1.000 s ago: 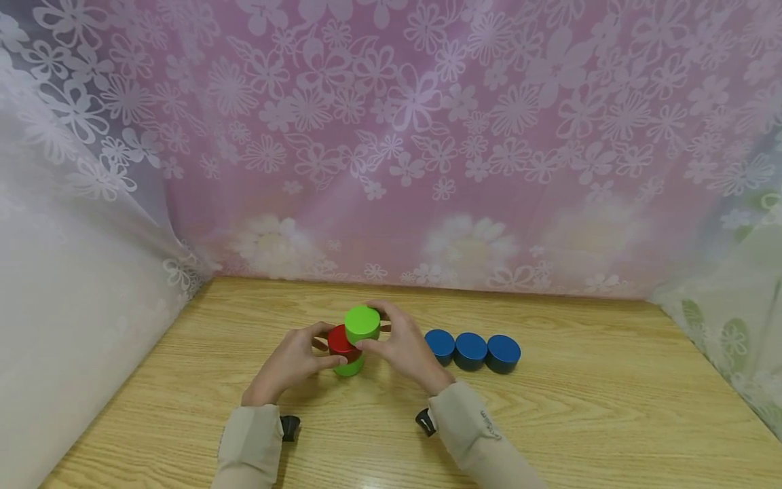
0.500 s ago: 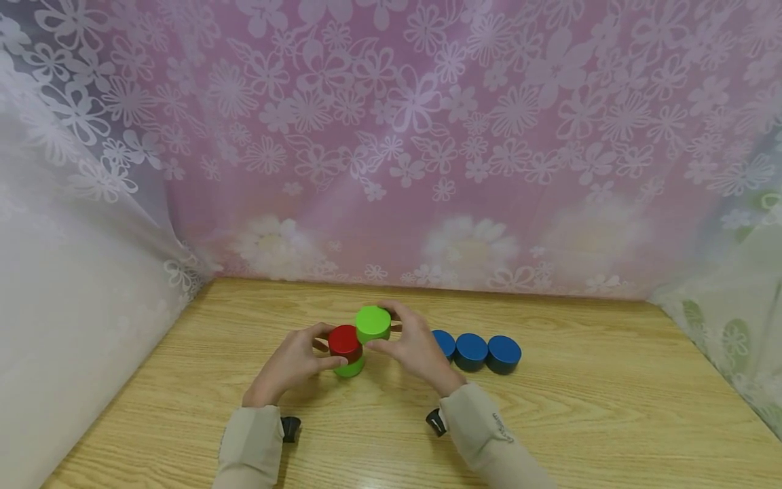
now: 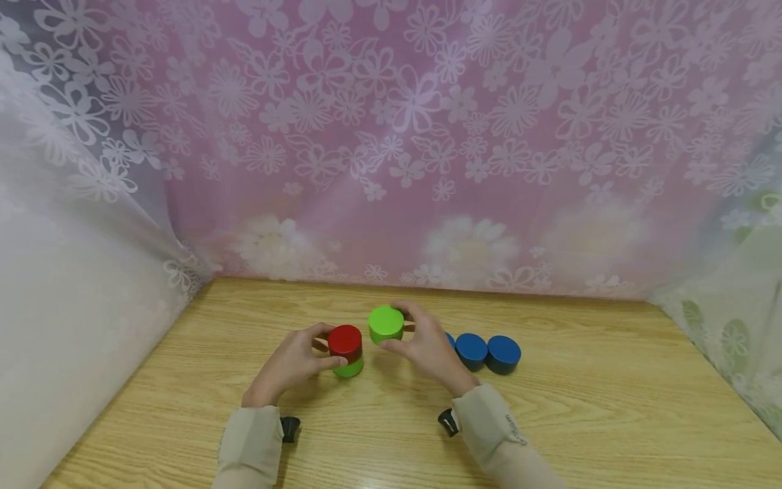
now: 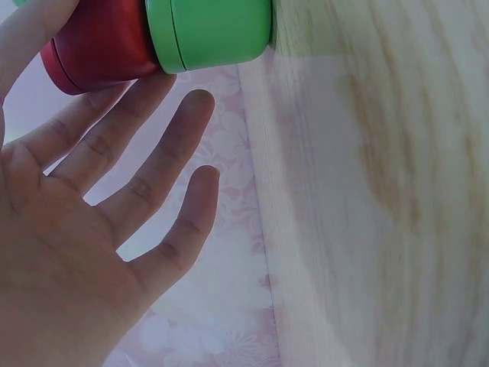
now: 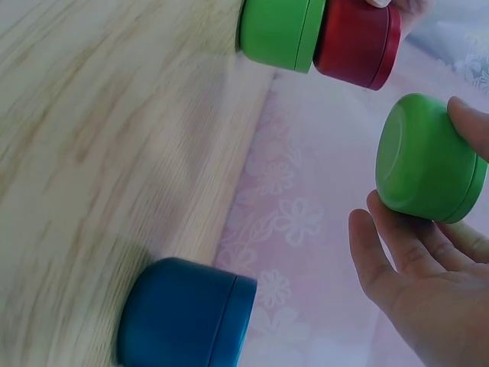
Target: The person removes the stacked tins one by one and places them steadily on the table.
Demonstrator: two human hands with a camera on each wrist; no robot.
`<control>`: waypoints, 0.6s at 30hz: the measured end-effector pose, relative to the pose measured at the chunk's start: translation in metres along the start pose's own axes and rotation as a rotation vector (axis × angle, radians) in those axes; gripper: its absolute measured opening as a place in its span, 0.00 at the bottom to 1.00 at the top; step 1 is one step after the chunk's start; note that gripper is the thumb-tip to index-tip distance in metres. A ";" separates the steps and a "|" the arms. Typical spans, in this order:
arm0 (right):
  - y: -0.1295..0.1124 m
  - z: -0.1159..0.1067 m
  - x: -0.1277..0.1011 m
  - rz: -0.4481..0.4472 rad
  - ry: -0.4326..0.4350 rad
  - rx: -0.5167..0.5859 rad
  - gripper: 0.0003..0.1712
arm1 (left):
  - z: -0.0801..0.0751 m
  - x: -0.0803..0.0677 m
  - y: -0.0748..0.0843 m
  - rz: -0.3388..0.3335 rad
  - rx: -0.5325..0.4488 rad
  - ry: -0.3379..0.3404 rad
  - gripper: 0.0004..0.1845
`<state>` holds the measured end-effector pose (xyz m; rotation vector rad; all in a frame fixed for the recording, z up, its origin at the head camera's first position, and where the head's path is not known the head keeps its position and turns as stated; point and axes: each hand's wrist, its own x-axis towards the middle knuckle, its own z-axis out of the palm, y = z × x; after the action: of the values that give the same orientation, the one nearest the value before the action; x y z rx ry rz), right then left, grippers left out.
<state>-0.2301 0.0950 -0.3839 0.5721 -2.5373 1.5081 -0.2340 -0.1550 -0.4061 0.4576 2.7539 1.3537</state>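
Wooden table | left hand pinches red tin | right hand pinches green tin

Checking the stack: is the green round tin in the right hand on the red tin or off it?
Off: the green round tin is held in the right hand, beside the red tin.

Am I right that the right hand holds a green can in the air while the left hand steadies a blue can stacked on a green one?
Not quite. The can under the left hand is a red can, not blue; it sits on the lower green can, as the head view shows. The rest stands: the right hand holds the lifted green can off the table.
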 end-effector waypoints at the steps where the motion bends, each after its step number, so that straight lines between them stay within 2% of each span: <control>1: 0.001 -0.001 0.000 0.003 0.001 0.001 0.37 | 0.000 0.000 0.000 -0.002 0.000 0.001 0.25; 18: 0.012 -0.018 -0.004 0.006 0.025 -0.045 0.36 | 0.001 0.000 0.000 -0.006 -0.009 -0.002 0.24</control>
<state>-0.2320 0.1165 -0.3863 0.5369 -2.5493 1.4460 -0.2341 -0.1539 -0.4064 0.4496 2.7444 1.3625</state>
